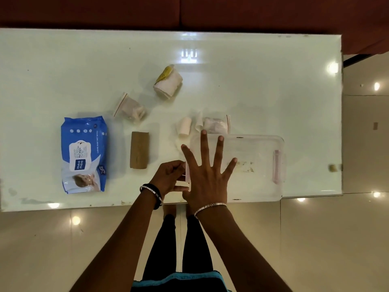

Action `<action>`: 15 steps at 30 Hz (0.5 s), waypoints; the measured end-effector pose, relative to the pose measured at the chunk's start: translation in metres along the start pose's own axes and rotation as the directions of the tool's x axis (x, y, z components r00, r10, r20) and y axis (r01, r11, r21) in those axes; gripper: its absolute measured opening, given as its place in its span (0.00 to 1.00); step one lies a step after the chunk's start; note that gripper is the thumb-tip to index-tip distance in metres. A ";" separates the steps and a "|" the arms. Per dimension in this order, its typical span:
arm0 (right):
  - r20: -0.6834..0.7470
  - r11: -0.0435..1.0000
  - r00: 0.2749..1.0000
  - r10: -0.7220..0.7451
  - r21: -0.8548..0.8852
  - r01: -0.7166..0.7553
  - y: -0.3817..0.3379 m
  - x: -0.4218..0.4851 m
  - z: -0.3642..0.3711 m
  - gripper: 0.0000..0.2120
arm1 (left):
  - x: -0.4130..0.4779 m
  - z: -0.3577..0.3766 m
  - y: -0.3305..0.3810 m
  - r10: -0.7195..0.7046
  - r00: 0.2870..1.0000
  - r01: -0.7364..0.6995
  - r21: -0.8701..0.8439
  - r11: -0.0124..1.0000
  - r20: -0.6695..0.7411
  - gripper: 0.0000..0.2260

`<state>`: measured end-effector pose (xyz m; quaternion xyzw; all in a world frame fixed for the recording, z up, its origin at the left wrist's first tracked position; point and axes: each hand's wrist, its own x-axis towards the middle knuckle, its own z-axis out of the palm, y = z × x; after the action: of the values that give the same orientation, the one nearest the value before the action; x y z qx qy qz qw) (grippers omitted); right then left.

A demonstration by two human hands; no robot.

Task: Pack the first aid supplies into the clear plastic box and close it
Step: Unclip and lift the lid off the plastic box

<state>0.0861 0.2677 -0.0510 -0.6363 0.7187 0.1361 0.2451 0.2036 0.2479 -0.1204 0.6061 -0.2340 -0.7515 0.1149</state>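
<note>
The clear plastic box [254, 165] lies at the table's near right with its lid on and a pink latch on its right end. My right hand [207, 175] rests flat on the lid's left part, fingers spread. My left hand [170, 178] pinches the latch at the box's left end. Loose on the table are a blue pack of wet wipes [84, 154], a brown bandage roll [139, 152], a white roll [184, 126], two small zip bags [130, 109] [216, 124] and a wrapped gauze roll [168, 82].
The white glossy table [273, 81] ends at a near edge just under my hands and a right edge past the box. A small beige object [333, 167] sits at the right edge. Shiny floor tiles and my legs lie below.
</note>
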 end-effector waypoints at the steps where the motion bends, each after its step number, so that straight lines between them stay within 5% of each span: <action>1: -0.001 1.000 1.000 0.015 0.006 -0.015 -0.001 0.002 -0.002 0.49 | 0.001 0.000 0.000 0.002 1.000 -0.002 0.011 1.000 0.002 0.10; 5: -0.048 0.998 0.997 0.054 -0.007 -0.055 -0.007 0.013 -0.010 0.31 | 0.002 0.001 0.002 -0.002 1.000 0.001 0.035 0.999 0.009 0.09; 15: -0.094 1.000 0.996 0.002 -0.017 -0.004 -0.001 0.015 -0.026 0.31 | 0.003 0.004 0.004 -0.004 1.000 0.006 0.071 0.997 -0.026 0.11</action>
<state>0.0813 0.2419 -0.0369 -0.6430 0.7292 0.1126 0.2053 0.1984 0.2440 -0.1207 0.6199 -0.2576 -0.7351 0.0941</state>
